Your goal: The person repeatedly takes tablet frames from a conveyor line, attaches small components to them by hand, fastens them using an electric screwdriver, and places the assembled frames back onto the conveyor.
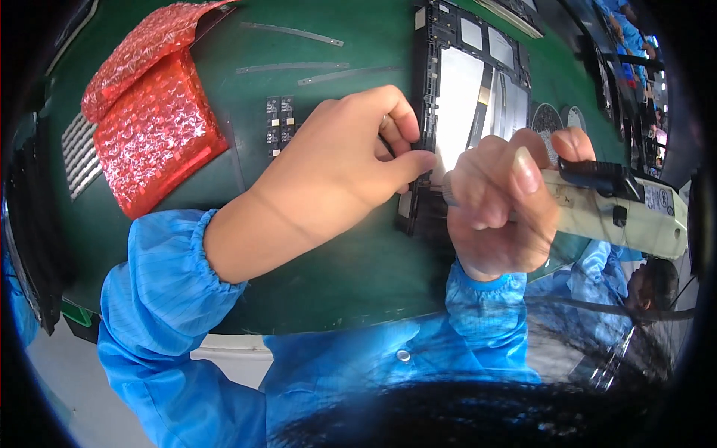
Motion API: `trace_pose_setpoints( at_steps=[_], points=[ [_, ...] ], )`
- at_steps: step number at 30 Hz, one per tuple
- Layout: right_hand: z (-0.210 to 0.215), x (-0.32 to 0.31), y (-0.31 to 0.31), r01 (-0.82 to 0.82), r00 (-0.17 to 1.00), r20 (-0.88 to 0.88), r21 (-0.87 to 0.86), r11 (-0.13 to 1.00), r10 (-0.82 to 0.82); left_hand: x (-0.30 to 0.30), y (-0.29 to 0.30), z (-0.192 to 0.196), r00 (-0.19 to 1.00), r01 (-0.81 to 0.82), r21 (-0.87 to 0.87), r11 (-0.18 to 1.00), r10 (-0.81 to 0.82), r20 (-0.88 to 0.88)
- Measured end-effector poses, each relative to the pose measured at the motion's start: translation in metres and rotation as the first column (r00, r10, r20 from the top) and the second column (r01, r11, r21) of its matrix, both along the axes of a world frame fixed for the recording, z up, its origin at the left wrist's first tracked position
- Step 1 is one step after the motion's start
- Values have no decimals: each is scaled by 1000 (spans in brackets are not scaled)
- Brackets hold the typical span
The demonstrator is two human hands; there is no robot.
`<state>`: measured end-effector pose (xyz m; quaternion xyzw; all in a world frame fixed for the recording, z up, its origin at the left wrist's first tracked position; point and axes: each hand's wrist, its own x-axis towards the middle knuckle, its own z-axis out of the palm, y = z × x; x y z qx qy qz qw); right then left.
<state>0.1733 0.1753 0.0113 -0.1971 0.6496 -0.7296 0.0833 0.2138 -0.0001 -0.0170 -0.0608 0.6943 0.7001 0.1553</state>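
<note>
A black device chassis (420, 82) with silver and white panels lies on the green work mat. Beside its near left edge, my left hand (321, 160) is closed in a pinch, thumb and forefinger at the frame; whatever lies between the fingertips is hidden. My right hand (504, 205) is wrapped round a pale electric screwdriver (627, 222) with a black lever, held above the chassis's near right part. The screwdriver's tip is hidden behind the fingers.
Red bubble-wrap pouches (157, 134) lie at the left, over a white ribbed piece (79, 157). Small dark circuit boards (273, 127) and several thin strips (293, 33) rest left of the chassis. Round dishes (547, 119) stand to its right. Another person (597, 276) sits at the lower right.
</note>
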Motion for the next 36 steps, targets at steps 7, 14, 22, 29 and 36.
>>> trace_pose_setpoints(
  at_steps=[7, 14, 22, 29, 36],
  points=[
    [-4, 4, -6, -14, 999, 32, -101, 995, 17, 3, -1, -5, 1000, -12, 19, 1000, 13, -29],
    [-8, 5, -3, 82, 996, -26, 16, 997, -81, 3, -1, -3, 1000, 0, -5, 1000, 0, -26],
    [-6, 4, -6, 53, 996, -80, 106, 993, -44, 2, -1, -6, 999, -4, -17, 1000, 3, -46],
    [-7, 4, -24, -82, 997, -15, -122, 989, 81, 0, -1, -4, 997, 1, -58, 998, -6, -75],
    [-4, 20, -27, -12, 999, 39, -59, 998, 15, 30, 3, 5, 973, -98, -97, 990, 75, -220]
  ],
)
